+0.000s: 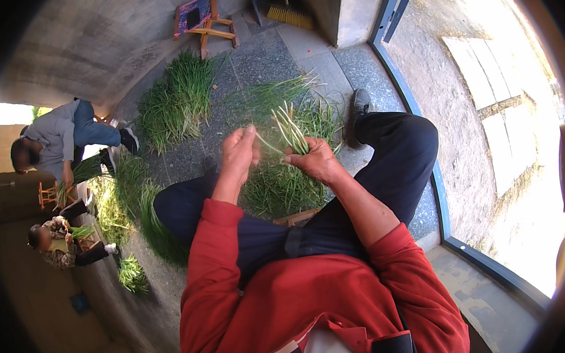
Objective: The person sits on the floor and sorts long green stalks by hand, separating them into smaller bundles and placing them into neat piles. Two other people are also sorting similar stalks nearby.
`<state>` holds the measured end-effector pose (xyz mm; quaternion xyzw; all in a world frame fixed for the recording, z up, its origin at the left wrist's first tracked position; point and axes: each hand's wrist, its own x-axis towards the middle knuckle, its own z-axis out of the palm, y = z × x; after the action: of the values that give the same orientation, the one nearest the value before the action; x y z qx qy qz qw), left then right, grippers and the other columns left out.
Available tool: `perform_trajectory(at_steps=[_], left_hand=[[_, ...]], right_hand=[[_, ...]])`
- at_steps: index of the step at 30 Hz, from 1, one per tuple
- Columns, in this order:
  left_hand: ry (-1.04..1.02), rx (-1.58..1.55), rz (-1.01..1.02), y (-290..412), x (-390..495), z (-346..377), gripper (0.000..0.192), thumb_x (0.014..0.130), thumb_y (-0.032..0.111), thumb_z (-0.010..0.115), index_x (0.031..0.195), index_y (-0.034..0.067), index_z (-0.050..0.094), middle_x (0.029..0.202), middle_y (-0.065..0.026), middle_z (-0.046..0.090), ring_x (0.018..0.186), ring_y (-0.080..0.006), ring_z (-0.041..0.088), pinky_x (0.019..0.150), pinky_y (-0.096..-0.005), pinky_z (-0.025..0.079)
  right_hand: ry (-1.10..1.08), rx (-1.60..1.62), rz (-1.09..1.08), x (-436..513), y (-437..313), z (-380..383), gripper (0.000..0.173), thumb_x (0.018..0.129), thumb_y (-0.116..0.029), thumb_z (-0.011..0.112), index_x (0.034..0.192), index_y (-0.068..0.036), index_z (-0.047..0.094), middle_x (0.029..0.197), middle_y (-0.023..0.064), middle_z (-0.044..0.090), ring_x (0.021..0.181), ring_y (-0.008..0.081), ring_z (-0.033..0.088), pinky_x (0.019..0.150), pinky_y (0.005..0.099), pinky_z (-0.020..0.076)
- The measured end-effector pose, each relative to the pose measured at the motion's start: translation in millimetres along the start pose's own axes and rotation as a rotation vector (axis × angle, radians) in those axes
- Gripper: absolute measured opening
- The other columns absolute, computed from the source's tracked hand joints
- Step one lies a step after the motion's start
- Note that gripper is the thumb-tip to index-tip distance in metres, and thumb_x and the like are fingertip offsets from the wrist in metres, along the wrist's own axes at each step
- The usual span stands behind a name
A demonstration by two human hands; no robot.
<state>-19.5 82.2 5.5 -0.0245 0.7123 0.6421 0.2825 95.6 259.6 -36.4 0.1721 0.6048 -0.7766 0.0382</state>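
Note:
My right hand (316,160) is closed around a small bunch of chive-like stalks (290,126), their pale ends pointing up and away from me. Between thumb and fingers, my left hand (239,150) pinches one thin pale strand (268,143) that stretches across towards the bunch; its fingers are slightly blurred. Below both hands, a loose heap of green leaves (283,190) covers the floor between my legs. Beyond it lie more loose stalks (279,92), white ends to the right. The leaf tips of the held bunch cannot be made out against the heap.
A large pile of greens (177,98) lies ahead left, near a folding stool (207,26) and a broom (290,17). Two people (56,134) sit at left handling greens, beside further piles (111,203) and a small bundle (132,274). A blue-grey door frame (422,128) borders the right.

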Motion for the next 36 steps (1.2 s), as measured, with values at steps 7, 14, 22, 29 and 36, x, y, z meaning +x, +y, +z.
perform_trajectory(at_steps=[7,14,22,29,36], left_hand=[[-0.153,-0.077,0.000,-0.1,-4.0,-8.0,0.020,0.104,0.024,0.058,0.098,0.006,0.062,0.080,-0.0021,0.063,0.062,-0.0080,0.060,0.054,-0.0234,0.049],[-0.175,0.121,0.052,0.6,-8.8,-12.5,0.015,0.103,0.019,0.058,0.097,0.006,0.062,0.081,-0.0020,0.063,0.062,-0.0074,0.058,0.053,-0.0226,0.047],[-0.072,-0.029,0.058,7.2,-2.9,-16.0,0.012,0.101,0.016,0.057,0.093,0.008,0.059,0.075,0.0000,0.057,0.056,-0.0065,0.049,0.049,-0.0230,0.039],[0.212,-0.459,0.170,39.7,11.2,-50.5,0.014,0.097,0.011,0.054,0.083,0.008,0.055,0.071,-0.0019,0.054,0.056,-0.0112,0.048,0.049,-0.0281,0.038],[0.057,0.091,0.028,-0.9,-0.7,-41.0,0.021,0.097,0.021,0.068,0.081,0.009,0.060,0.071,0.0033,0.055,0.056,-0.0047,0.048,0.049,-0.0228,0.040]], right_hand=[[0.020,-0.079,-0.033,1.7,7.6,0.2,0.016,0.082,-0.003,0.081,0.096,-0.003,0.073,0.081,-0.0031,0.068,0.073,0.0058,0.058,0.065,0.0256,0.0479],[-0.007,-0.067,-0.072,2.7,10.1,0.8,0.016,0.082,-0.003,0.081,0.096,-0.003,0.073,0.080,-0.0034,0.067,0.071,0.0059,0.057,0.065,0.0259,0.0479],[-0.050,0.007,-0.023,0.3,4.2,-0.1,0.017,0.082,-0.002,0.081,0.097,-0.003,0.073,0.084,-0.0021,0.070,0.075,0.0069,0.060,0.068,0.0255,0.0499],[-0.027,0.017,0.065,-3.7,-6.0,-0.4,0.018,0.082,0.000,0.080,0.099,-0.003,0.073,0.086,-0.0005,0.070,0.077,0.0090,0.062,0.071,0.0265,0.0520],[0.072,0.122,0.113,-1.7,-6.7,0.6,0.023,0.082,0.000,0.080,0.103,-0.001,0.072,0.086,0.0008,0.071,0.075,0.0099,0.063,0.070,0.0269,0.0522]])
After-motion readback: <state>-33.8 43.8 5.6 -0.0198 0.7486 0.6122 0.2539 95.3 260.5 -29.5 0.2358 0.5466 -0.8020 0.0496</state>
